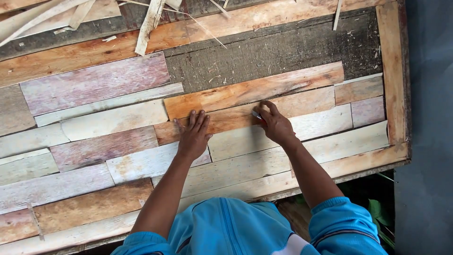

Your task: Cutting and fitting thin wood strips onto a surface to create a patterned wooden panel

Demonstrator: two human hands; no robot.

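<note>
A: What are the hands doing?

B: The left hand (193, 134) lies flat, fingers spread, pressing on the orange-brown wooden strip (222, 122) in the middle of the panel. The right hand (274, 123) is clenched around a small tool with a pale tip and a red part (257, 114), its tip touching the same strip just right of the left hand.

A: How much of the panel is covered?

B: Most of it, I judge. Pale, pinkish and brown patchwork wooden slats (94, 141) fill the framed wooden worktop panel (394, 71) left of, below and right of that strip. Above the strip, a bare dark grey backing board (273, 52) is uncovered. Loose pale wood offcuts (148, 21) lie well above the strip, at the far edge.
</note>
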